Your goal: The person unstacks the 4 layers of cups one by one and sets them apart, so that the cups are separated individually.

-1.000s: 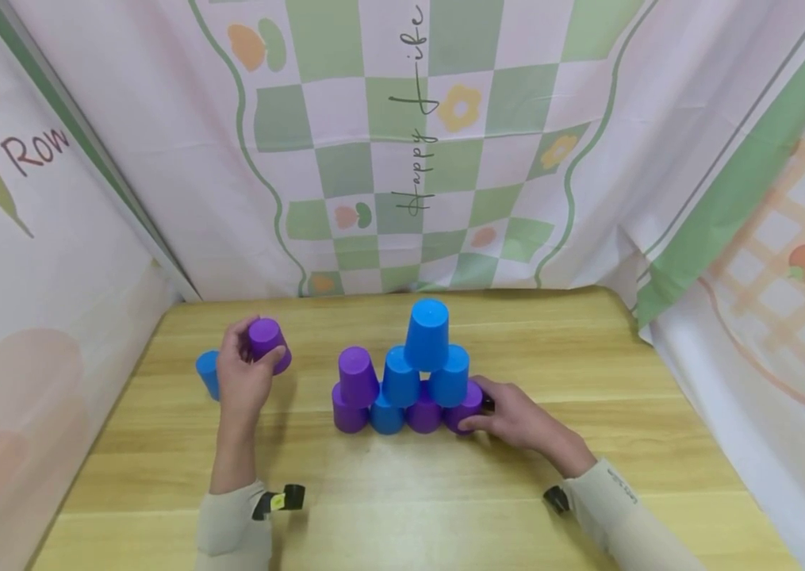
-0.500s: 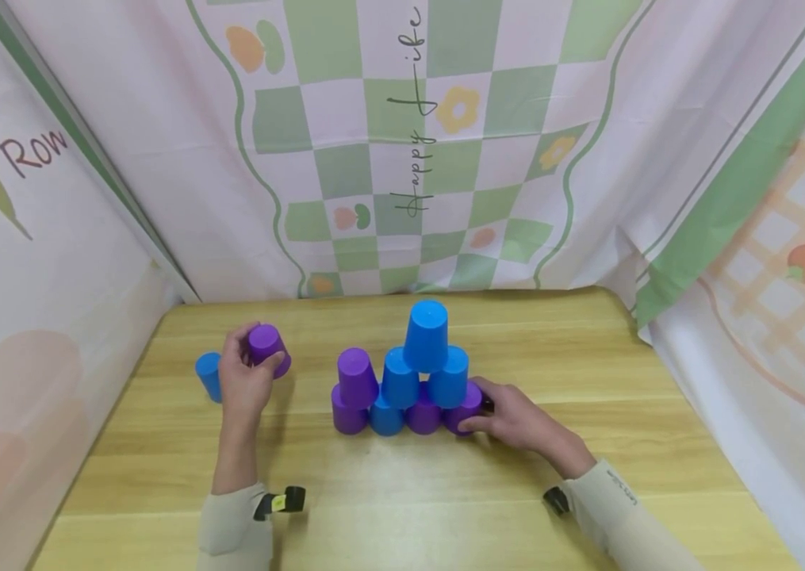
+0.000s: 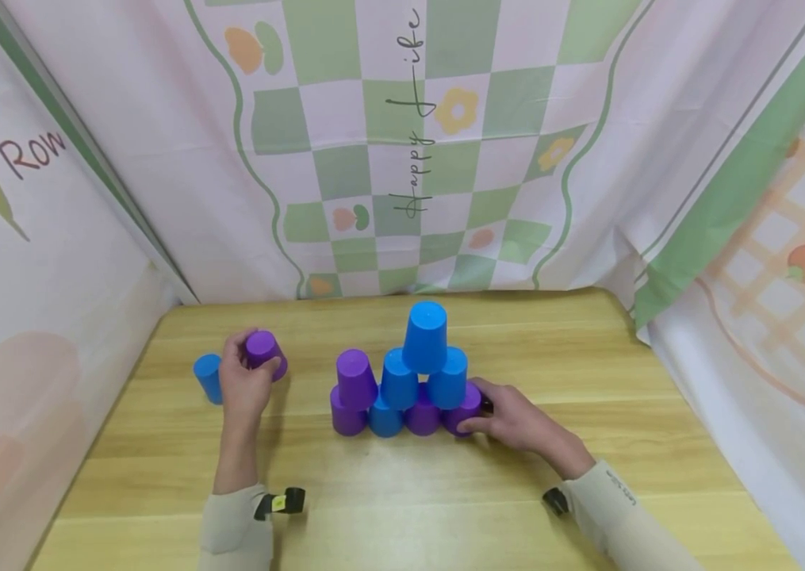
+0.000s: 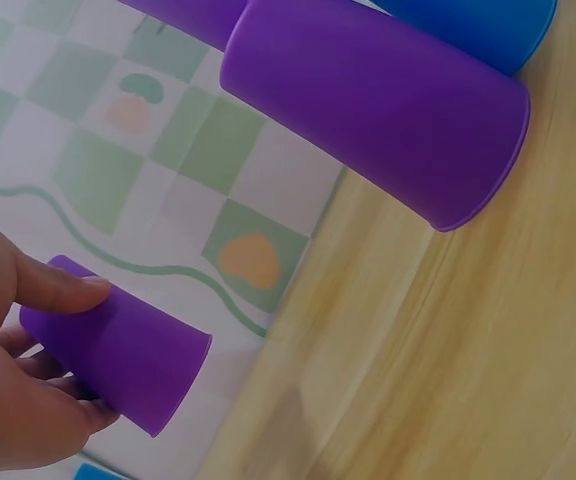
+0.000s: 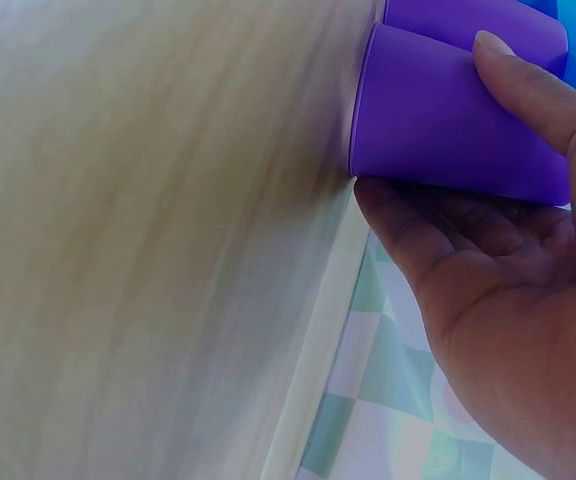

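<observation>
Left fingers (image 4: pixel 63 290) round inverted purple cup (image 4: pixel 138 360)

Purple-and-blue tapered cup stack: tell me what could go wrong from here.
The right hand grips the bottom row's rightmost purple tapered cup; a nudge might topple the blue tapered cup above.
The topmost blue cup straddles that one and its blue neighbour; a bump could drop it.
The left hand, holding another purple cup, looks close to the lone blue cup and may knock it.
</observation>
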`<act>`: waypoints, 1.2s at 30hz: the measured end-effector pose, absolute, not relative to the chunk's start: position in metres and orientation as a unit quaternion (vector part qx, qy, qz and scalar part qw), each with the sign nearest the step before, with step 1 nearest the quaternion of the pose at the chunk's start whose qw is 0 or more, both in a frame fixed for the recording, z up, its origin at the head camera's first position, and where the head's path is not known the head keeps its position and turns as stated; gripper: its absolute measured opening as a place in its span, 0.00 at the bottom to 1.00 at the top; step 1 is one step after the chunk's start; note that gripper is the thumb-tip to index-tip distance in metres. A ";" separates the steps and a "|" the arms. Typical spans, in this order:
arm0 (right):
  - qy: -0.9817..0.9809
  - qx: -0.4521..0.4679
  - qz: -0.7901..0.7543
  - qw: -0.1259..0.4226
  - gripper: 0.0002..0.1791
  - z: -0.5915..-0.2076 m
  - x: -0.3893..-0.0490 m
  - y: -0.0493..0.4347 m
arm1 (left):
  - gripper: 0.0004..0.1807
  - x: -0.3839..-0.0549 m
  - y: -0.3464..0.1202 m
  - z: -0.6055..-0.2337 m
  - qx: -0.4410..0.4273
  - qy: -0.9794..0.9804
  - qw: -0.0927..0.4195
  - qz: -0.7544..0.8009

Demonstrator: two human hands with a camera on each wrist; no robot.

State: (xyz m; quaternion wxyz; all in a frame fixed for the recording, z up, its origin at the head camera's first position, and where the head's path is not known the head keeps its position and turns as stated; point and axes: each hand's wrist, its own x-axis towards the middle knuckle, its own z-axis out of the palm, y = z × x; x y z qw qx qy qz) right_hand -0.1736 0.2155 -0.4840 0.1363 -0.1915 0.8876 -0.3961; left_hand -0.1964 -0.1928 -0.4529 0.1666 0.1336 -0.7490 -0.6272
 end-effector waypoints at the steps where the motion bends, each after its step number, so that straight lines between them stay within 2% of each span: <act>1: 0.888 -0.191 -0.396 0.137 0.21 -0.484 -0.174 0.216 | 0.33 -0.197 -0.193 -0.454 0.136 -0.750 0.165 -0.626; 36: 0.885 -0.196 -0.401 0.136 0.21 -0.485 -0.174 0.217 | 0.35 -0.208 -0.199 -0.476 0.183 -0.758 0.141 -0.610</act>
